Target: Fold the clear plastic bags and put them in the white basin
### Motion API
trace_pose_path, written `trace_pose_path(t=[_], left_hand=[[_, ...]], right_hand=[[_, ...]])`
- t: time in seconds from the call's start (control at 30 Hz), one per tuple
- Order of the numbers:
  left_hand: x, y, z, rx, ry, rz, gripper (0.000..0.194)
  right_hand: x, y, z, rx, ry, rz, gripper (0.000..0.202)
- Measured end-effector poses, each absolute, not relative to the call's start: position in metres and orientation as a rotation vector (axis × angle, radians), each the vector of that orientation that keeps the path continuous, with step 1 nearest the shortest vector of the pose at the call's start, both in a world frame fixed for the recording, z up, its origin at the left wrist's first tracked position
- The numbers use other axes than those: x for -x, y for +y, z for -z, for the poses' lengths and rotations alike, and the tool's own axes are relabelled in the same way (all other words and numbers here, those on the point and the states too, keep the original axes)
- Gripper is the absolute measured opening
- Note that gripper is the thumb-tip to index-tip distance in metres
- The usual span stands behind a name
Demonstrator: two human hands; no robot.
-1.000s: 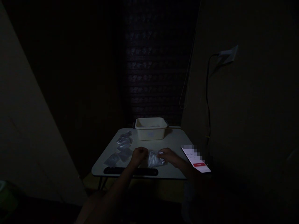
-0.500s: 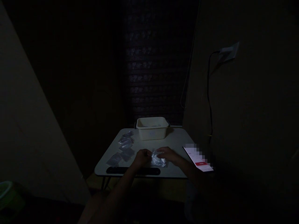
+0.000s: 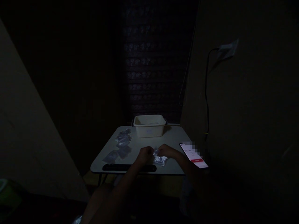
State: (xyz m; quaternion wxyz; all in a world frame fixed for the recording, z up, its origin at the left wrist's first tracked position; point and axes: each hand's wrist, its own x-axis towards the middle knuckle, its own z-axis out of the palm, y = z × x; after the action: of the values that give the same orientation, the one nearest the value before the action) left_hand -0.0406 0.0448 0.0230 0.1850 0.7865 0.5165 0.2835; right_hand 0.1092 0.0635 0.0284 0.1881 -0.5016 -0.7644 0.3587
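Between my two hands, over the front of a small white table (image 3: 174, 168), is a crinkled clear plastic bag (image 3: 160, 160). My left hand (image 3: 145, 155) pinches the bag's upper left edge, its fingers curled. From the other side my right hand (image 3: 167, 151) grips the top of the bag with closed fingers. Whether anything is inside the bag is too dark to tell. Several flat plastic bags (image 3: 123, 138) lie in a loose row along the table's left side, the nearest ones (image 3: 111, 157) close to the front edge.
A cream plastic tub (image 3: 149, 131) with side handles stands at the table's back; pale contents show faintly inside. A lit phone (image 3: 195, 157) is at the right edge. A black strip (image 3: 129, 168) runs along the front edge. A cable (image 3: 206, 93) hangs from a wall socket.
My hands have drawn closer together at the bag's top, and the bag looks more bunched. The whole view has shifted slightly.
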Motion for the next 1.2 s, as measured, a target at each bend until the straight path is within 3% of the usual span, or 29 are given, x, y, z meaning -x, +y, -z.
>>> trace_pose_path(t=[0.13, 0.37, 0.67, 0.83, 0.97, 1.2], left_hand=[[0.036, 0.046, -0.023, -2.192, 1.471, -0.832, 0.02], [0.025, 0.048, -0.024, -2.307, 1.619, -0.978, 0.037], [0.052, 0.092, -0.06, -2.949, 1.829, -0.844, 0.056], [0.062, 0.125, -0.064, -2.87, 1.983, -0.728, 0.048], [0.067, 0.129, -0.06, -2.902, 1.896, -0.859, 0.033], [0.076, 0.113, -0.054, -2.847, 1.685, -0.976, 0.02]], right_hand=[[-0.111, 0.062, -0.039, 1.494, -2.261, -0.95, 0.009], [-0.115, 0.065, -0.051, 1.656, -2.4, -0.391, 0.015], [-0.137, 0.076, -0.052, 1.551, -2.243, -0.364, 0.014], [-0.152, 0.105, -0.089, 1.406, -1.993, -0.516, 0.016], [-0.157, 0.138, -0.133, 1.392, -1.917, -0.341, 0.016], [-0.128, 0.177, -0.165, 1.506, -2.403, -0.2, 0.01]])
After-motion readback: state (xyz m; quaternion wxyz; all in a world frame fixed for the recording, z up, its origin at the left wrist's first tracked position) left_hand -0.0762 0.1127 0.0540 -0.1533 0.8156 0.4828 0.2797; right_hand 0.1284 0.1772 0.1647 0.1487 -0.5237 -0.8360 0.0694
